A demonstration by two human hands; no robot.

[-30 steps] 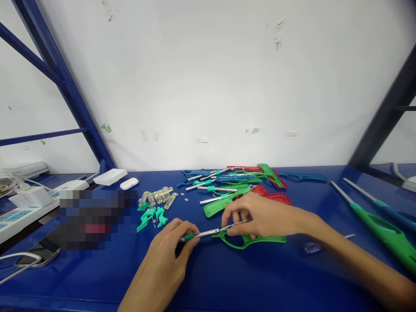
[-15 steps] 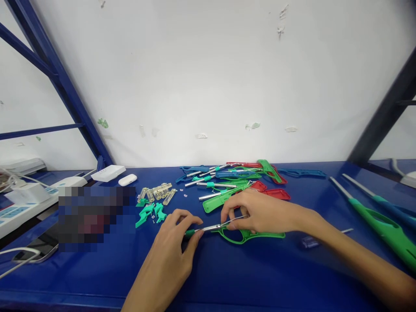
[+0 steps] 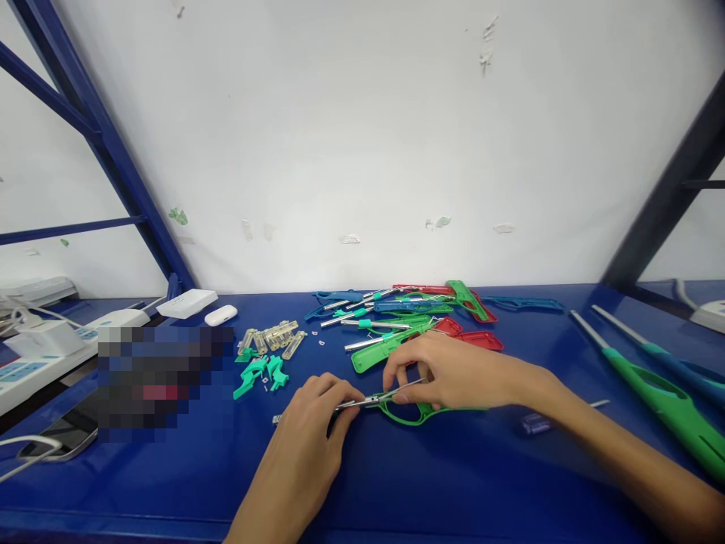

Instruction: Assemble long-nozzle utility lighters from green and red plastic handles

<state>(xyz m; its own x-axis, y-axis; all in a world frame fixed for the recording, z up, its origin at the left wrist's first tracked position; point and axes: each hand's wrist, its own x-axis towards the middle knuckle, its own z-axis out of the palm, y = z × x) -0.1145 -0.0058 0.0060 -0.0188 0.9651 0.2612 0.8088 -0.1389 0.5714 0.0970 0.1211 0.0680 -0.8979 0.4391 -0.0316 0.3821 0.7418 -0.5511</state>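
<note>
Left hand (image 3: 309, 427): thumb and forefinger press nearly together on a slim metal tube (image 3: 371, 400); a metal end (image 3: 277, 418) pokes out past the knuckles, though whether it belongs to the same piece cannot be told
Right hand (image 3: 424, 374): fingertips pinch a thin metal rod (image 3: 399, 391), slanted toward the tube's right end
Metal tube: held between the two hands, beside the loop of a green casing (image 3: 403, 423) that lies partly hidden by the right hand
Casing pile: a green half-shell (image 3: 367, 360) lies beyond the hands, a silver tube (image 3: 362, 344) against it; shallow red half-shells (image 3: 481, 340) sit to its right, their contents too small to tell
Clear plastic parts (image 3: 282, 332): bunched left of the pile, just behind green trigger pieces (image 3: 276, 374)
Power strip (image 3: 26, 384): at far left, a white charger (image 3: 48, 340) seated on it
Tabletop edges: a white wall (image 3: 340, 113) bounds the back, the front edge (image 3: 113, 527) crosses below the forearms
Working room: blue tabletop (image 3: 430, 491) stretches between the forearms; a screwdriver (image 3: 535, 423) lies just beyond the right forearm, with a green lighter (image 3: 662, 400) and blue lighter (image 3: 674, 363) farther right
</note>
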